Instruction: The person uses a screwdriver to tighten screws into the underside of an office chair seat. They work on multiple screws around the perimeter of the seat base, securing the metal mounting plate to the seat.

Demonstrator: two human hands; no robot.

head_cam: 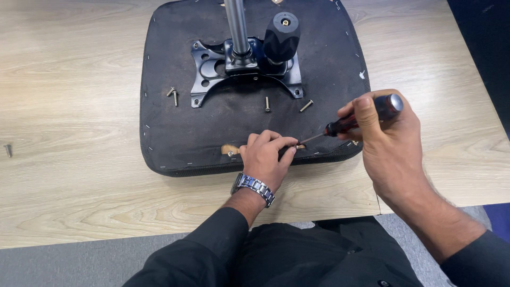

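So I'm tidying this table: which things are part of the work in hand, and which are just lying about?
In use:
- screwdriver, in the right hand
- seat base, upside down, steadied by the left hand
- small fitting at the screwdriver tip

Lying about:
- loose screws on the seat
- one screw on the table
- metal plate with post and knob, untouched

Left hand (267, 157) lies palm-down, fingers curled and pinched together at the tips (wrist banded by a metal watch); right hand (383, 139) is raised beside it, fist closed, thumb pressed forward, forearms dark-sleeved.
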